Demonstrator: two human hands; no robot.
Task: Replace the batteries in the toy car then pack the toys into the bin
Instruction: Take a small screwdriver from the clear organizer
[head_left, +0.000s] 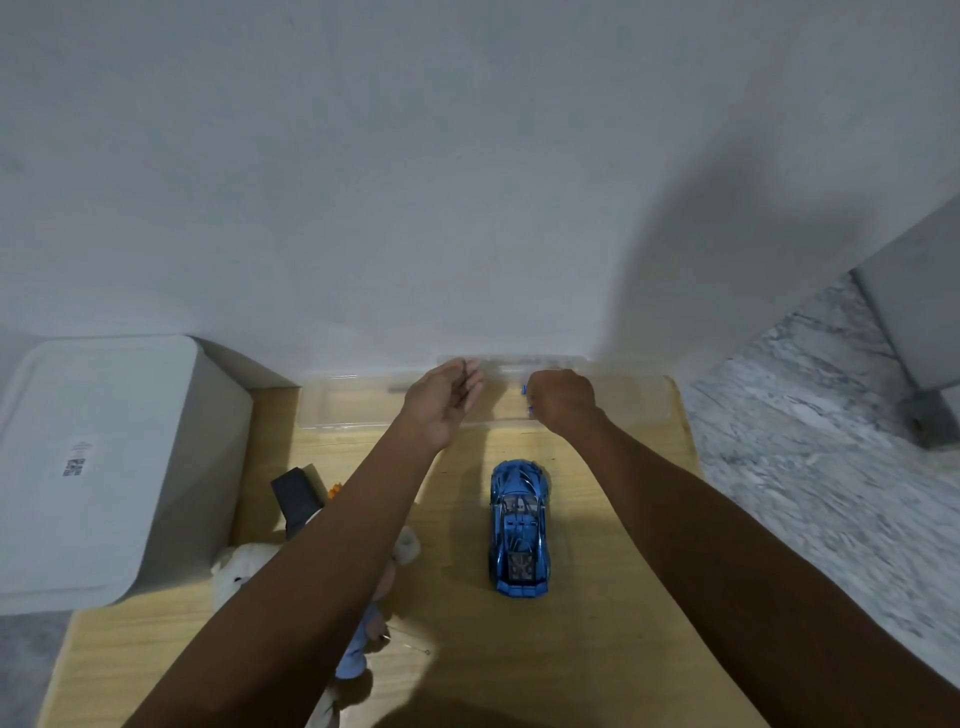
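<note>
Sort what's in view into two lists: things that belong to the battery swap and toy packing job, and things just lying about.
Belongs to the job:
- blue toy car, upright on the wooden table
- white lidded bin, at the left
- white plush toy, partly under the left arm
- clear plastic tray, both hands over it
- small blue item, in the right hand

Just lying about:
- dark block

A room in a home was suggested. A low wooden desk (597, 649) was set against a plain white wall (467, 182), and a grey marbled tile floor (831, 441) was seen beside it. Soft toys (236, 569) and a white storage bin (104, 467) were seen.
</note>
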